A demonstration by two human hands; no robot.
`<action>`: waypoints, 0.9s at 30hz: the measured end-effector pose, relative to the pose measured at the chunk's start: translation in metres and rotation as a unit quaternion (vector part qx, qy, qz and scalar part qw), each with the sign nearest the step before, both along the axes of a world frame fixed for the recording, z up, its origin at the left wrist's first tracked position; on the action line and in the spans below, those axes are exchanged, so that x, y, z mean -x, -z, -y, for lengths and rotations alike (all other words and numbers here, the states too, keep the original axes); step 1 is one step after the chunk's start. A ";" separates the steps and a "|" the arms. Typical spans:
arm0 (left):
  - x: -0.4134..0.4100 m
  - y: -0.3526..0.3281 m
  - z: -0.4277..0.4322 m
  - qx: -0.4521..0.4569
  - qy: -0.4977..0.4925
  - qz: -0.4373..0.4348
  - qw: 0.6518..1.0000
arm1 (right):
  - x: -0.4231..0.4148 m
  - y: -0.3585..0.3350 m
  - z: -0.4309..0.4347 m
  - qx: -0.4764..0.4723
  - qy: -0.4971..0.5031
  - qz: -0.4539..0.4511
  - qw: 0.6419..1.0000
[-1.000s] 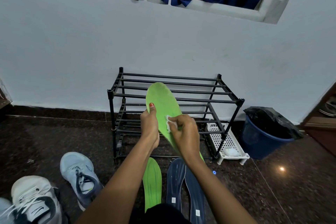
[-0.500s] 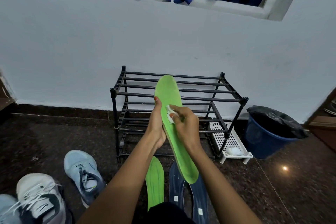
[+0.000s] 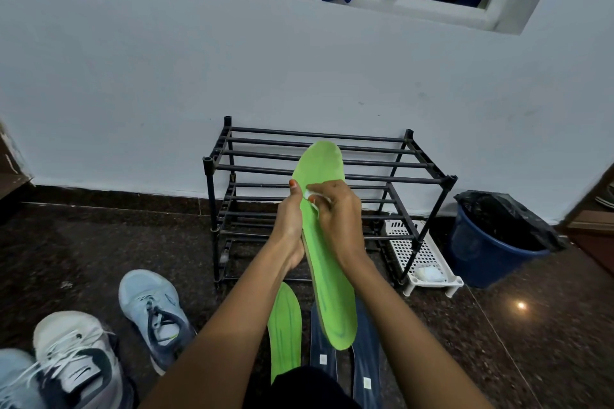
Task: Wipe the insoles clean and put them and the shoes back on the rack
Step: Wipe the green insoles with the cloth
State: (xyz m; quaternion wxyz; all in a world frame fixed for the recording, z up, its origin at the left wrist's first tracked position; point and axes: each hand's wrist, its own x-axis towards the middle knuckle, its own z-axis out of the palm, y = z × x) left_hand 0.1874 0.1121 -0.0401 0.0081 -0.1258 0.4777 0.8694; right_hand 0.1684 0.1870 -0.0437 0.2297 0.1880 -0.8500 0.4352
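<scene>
In the head view, your left hand has its grip curled round the edge of the long bright-green foam insole, which is held up in front of the black metal-bar shoe rack. Your right hand pinches a small white wipe against the insole's face. A second green insole lies on the dark speckled floor.

Orange-painted thumbnail — dark garment

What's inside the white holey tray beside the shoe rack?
A white crumpled wad lies at the near end of the white tray. Bars of the black shoe rack cover part of its far end, so that bit stays unseen.
</scene>
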 end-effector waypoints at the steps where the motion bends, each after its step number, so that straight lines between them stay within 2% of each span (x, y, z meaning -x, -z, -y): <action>1: 0.000 0.000 -0.001 0.006 -0.006 -0.002 1.000 | 0.002 0.000 0.000 -0.007 -0.002 -0.007 1.000; 9: 0.003 0.001 0.006 -0.013 -0.034 0.011 0.999 | -0.017 0.016 -0.001 -0.015 -0.056 -0.026 0.998; 13: -0.001 0.000 0.001 -0.028 -0.020 0.011 0.999 | -0.016 0.014 -0.002 -0.017 -0.030 -0.023 0.999; 18: -0.009 -0.008 -0.008 -0.090 -0.001 -0.010 0.996 | 0.001 -0.006 0.006 -0.020 -0.004 -0.024 0.999; 23: -0.007 -0.009 0.000 -0.006 -0.014 -0.001 1.000 | -0.003 0.000 0.005 -0.006 -0.045 0.017 0.999; 27: 0.002 0.001 0.015 -0.018 -0.054 0.007 0.998 | -0.023 0.012 0.000 0.002 -0.085 0.042 0.996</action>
